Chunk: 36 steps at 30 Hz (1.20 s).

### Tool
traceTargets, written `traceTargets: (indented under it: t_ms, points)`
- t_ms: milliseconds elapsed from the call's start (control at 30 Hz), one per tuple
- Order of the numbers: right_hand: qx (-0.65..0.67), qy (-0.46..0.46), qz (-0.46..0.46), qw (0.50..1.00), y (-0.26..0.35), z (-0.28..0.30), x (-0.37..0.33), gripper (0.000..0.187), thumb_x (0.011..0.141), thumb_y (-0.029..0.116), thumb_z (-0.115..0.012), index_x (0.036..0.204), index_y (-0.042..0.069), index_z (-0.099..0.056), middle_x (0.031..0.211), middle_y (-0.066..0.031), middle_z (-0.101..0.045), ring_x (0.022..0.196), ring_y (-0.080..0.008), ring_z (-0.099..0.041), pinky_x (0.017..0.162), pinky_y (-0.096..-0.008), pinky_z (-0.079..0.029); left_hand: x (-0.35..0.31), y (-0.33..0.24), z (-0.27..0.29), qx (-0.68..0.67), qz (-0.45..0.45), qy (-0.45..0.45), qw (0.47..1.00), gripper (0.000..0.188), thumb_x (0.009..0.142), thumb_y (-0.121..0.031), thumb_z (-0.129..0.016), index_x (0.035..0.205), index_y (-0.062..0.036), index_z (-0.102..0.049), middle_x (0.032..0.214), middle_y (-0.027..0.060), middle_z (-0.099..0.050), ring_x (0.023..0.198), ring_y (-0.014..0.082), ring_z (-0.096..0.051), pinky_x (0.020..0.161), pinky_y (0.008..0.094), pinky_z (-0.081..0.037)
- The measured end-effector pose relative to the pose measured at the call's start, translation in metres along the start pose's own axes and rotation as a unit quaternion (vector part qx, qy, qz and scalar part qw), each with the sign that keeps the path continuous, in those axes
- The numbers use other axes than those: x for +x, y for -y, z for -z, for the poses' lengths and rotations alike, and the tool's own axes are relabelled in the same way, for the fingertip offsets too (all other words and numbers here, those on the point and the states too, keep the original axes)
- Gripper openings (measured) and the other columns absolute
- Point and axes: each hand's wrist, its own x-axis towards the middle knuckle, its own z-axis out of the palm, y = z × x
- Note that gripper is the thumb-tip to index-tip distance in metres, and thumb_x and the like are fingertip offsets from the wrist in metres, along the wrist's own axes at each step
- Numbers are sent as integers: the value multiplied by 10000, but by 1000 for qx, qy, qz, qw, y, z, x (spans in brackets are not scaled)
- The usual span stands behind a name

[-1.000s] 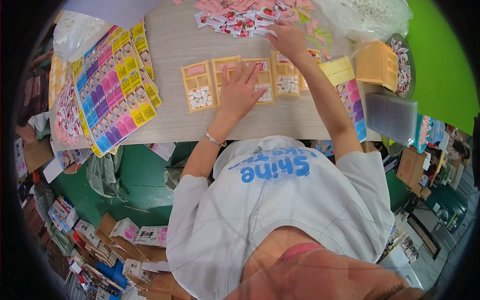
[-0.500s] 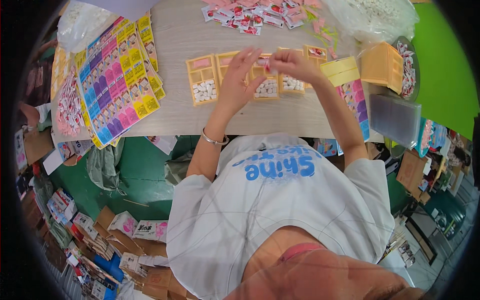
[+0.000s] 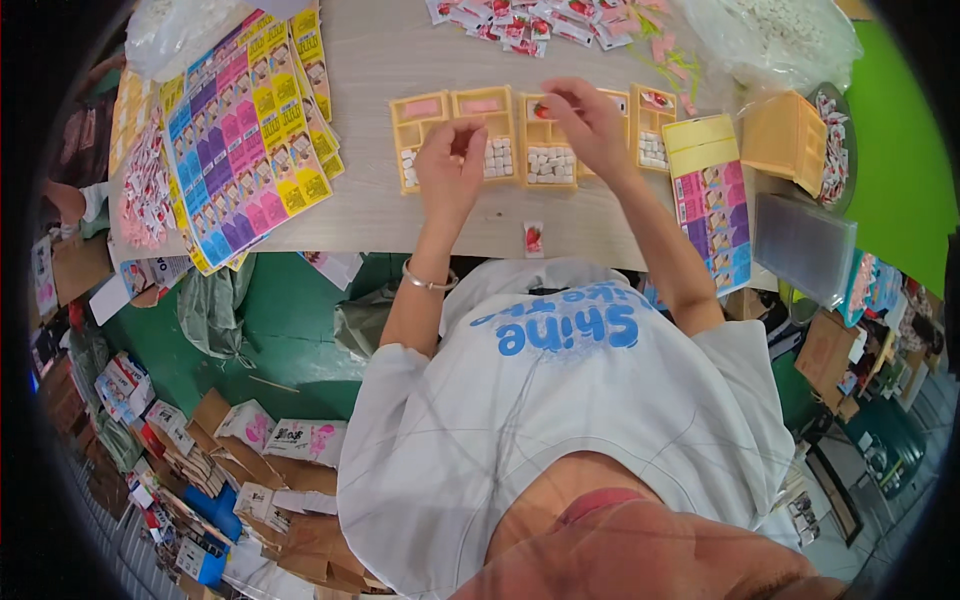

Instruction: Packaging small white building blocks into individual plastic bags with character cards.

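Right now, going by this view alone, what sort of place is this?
Probably a small hand-packing workshop: yellow compartment trays partly filled with white pieces, a heap of small sachets and overlapping printed sheets share one worktable.

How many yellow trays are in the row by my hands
5, left to right: the first tray and second tray, both partly behind your left hand; the third tray; the fourth tray, mostly behind your right hand; the fifth tray at the end. None seems fully hidden.
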Motion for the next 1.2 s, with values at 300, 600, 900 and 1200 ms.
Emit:
traceTargets:
  t_ms: [300, 600, 900, 1200]
  points:
    - [-336, 262, 235, 874, -5, 12, -116, 316, 778, 141, -712, 1094, 141, -713, 1022, -17, -672, 893, -200, -654, 705, -326, -537, -98, 0, 23, 286, -231, 203, 907, 359, 674, -378, -874, 917, -165, -719, 877, 17, -627, 843, 244, -589, 794, 395, -431]
    - [-301, 123, 372, 869, -31, 3, -127, 347, 691, 156, -749, 1038, 154, -733, 996, -6, -681, 799, -198, -647, 629, -339, -521, -103, -18, 8, 321, -139, 218, 911, 261, 760, -291, -838, 936, -139, -719, 909, 33, -618, 862, 230, -583, 797, 370, -437]
    - [-90, 115, 156, 977, 32, -2, -75, 261, 832, 39, -740, 1092, 48, -721, 986, -28, -703, 724, -143, -639, 626, -272, -521, -58, -39, 30, 48, 201, 299, 932, 163, 946, -166, -714, 989, -9, -708, 803, -70, -613, 721, 25, -483, 640, 212, -409]
    - [-105, 80, -34, 991, 10, -24, 31, 174, 904, 201, -712, 948, 38, -756, 732, -50, -701, 657, -124, -630, 602, -287, -499, 27, -1, 52, 314, -204, 68, 925, 329, 937, -282, -686, 1199, -82, -688, 1148, 97, -697, 1053, 236, -633, 938, 420, -466]
